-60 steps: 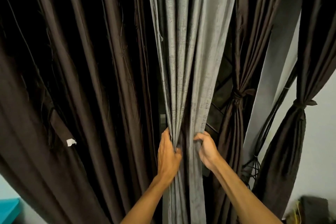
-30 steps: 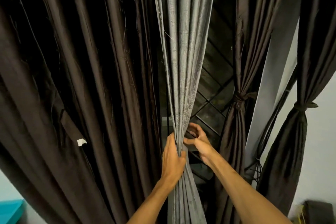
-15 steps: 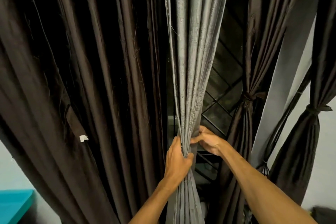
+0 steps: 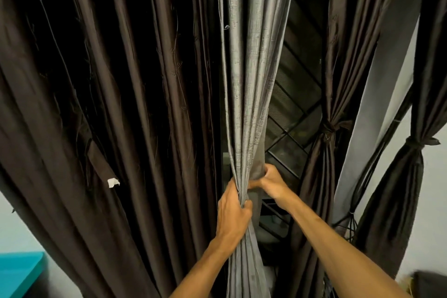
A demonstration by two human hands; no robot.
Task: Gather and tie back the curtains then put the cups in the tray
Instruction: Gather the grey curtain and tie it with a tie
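The grey curtain (image 4: 251, 80) hangs from 12 to 6 o'clock: soft, light, probably slippery, best cinched at its waist. There the left hand (image 4: 233, 215) grips the bundle; the right hand (image 4: 272, 181), at its 1 o'clock, curls round it. A loose brown curtain (image 4: 121, 104) crowds 9 o'clock; room opens toward 3.

left hand (image 4: 233, 213): bare | right hand (image 4: 272, 182): bare | forearms (image 4: 338, 244): bare down to frame edge

Dim indoor view. Soft frontal light gives the grey curtain (image 4: 244, 80) a sheen; the upper left falls into deep shadow. The right hand (image 4: 272, 182) is slightly motion-blurred. Wide-angle bending at the edges.
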